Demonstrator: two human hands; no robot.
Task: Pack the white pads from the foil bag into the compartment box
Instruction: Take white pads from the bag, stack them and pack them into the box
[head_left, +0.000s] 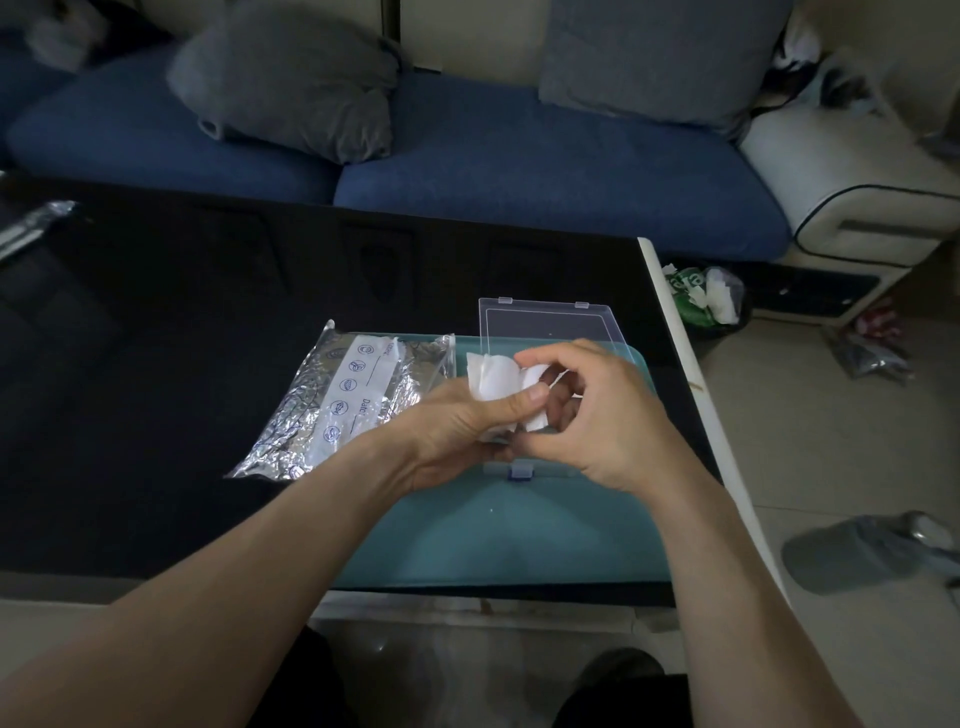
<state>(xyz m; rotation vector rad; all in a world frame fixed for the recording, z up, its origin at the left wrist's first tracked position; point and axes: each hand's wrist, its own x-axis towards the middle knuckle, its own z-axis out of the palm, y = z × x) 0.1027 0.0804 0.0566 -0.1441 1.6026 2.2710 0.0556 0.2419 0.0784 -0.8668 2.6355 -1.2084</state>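
While L hand (457, 426) grips white pads (493, 382), I see R hand (597, 410) pinching them, above compartment box (550, 325); foil bag (343, 400) just left.

This is a home living room. Along the far side runs a sofa with blue fabric seat cushions (519, 156) and a cream padded armrest (857, 176), two grey throw pillows (291, 78) leaning on it. In front stands a low glossy black desk (182, 364), and at right a pale tiled floor (831, 441) holds a grey slipper (862, 551) and a small bin of rubbish (711, 301).
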